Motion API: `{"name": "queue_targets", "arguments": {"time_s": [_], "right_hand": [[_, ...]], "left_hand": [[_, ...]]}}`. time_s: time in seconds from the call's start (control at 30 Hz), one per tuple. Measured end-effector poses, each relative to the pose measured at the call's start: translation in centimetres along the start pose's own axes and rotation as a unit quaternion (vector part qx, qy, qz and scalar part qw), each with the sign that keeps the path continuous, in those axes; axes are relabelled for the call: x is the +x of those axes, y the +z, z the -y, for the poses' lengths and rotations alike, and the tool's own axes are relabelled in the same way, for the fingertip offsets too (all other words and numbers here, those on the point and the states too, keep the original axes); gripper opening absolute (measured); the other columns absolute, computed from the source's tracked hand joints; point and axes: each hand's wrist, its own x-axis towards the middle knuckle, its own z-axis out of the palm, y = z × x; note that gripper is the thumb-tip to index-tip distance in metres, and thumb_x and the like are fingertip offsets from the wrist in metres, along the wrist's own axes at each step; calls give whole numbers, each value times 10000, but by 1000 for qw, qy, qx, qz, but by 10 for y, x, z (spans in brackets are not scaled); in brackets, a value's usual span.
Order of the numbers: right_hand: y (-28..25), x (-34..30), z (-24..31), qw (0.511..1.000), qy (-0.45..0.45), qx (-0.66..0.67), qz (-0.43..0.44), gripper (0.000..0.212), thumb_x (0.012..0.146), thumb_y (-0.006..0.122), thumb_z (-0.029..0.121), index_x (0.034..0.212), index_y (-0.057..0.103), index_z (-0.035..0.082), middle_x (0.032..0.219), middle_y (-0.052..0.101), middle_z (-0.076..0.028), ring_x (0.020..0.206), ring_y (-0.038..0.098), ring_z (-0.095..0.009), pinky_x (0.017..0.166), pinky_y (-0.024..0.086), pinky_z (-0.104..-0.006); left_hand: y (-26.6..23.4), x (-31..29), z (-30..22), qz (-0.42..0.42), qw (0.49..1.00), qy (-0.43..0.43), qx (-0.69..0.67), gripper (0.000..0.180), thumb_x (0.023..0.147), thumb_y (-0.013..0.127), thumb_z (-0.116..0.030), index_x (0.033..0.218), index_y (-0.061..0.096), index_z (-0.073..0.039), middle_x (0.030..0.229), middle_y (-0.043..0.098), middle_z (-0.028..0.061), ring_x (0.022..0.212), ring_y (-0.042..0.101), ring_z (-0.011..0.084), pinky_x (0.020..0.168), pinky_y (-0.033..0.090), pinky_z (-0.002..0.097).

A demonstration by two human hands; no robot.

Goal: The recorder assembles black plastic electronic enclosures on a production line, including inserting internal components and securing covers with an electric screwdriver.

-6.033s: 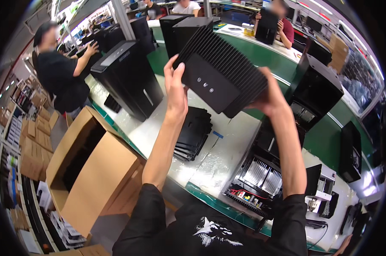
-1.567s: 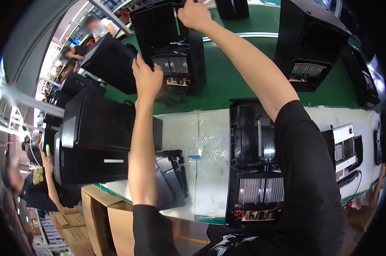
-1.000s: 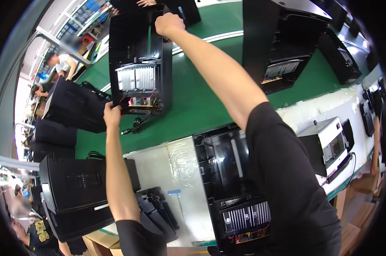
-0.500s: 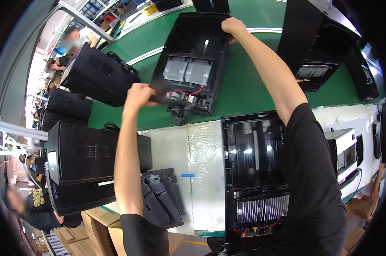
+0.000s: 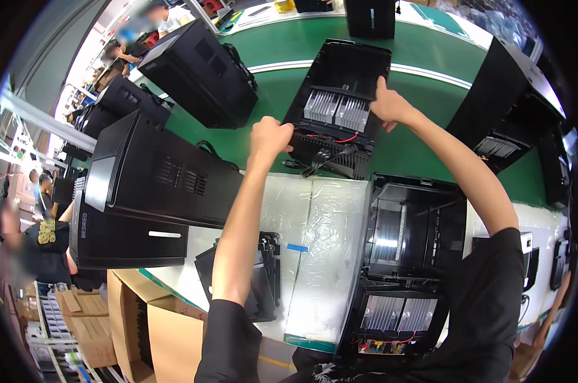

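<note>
An open black housing (image 5: 349,70) sits on the green surface at the far middle. Two silver finned blocks (image 5: 335,110), a red wire and a vented near end show on it. My left hand (image 5: 271,137) is closed at its near left edge, fingertips curled against the rim. On the opposite side, my right hand (image 5: 391,105) grips the right wall with bent fingers. A black cable (image 5: 324,159) hangs over the near end. Nearer to me, a similar open black housing (image 5: 404,255) lies on the wrapped bench, partly covered by my right arm.
Large black cabinets (image 5: 199,73) stand at the left, two of them close by my left forearm. Black plastic parts (image 5: 263,281) lie beneath that forearm. Another open cabinet (image 5: 512,121) stands at the right. Cardboard boxes (image 5: 174,332) are below left. People work at the far left.
My right hand has moved from the housing's far right corner down to its right side. The housing's near end, with its vents and cable, now faces me more. The view has shifted leftward.
</note>
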Motion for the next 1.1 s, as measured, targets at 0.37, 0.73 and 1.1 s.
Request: {"name": "queue_targets", "arguments": {"time_s": [0.37,0.73,1.1], "right_hand": [[-31,32,-68,965,-76,-166,-188,546,785,482,146,1295,354,-1,1000,582,-326,940,559,-475,863,437,-504],[-54,-197,-41,974,-181,-109,-77,497,837,572,152,1289,401,38,1243,485,-176,1071,525,-371,914,427,-410],[-28,-440,-80,963,-63,-83,-247,358,811,594,77,1153,534,-9,1191,550,-181,1123,521,-324,955,393,-354]], "left_hand": [[44,-22,-25,65,980,41,-182,379,855,484,-242,939,620,103,784,677,179,665,691,245,671,529,283],[72,-20,18,87,961,47,-260,397,856,407,-262,862,614,78,768,661,206,718,680,287,699,509,357],[66,-38,14,238,955,165,59,301,829,471,-234,829,620,28,777,630,88,708,609,162,583,488,300]]}}
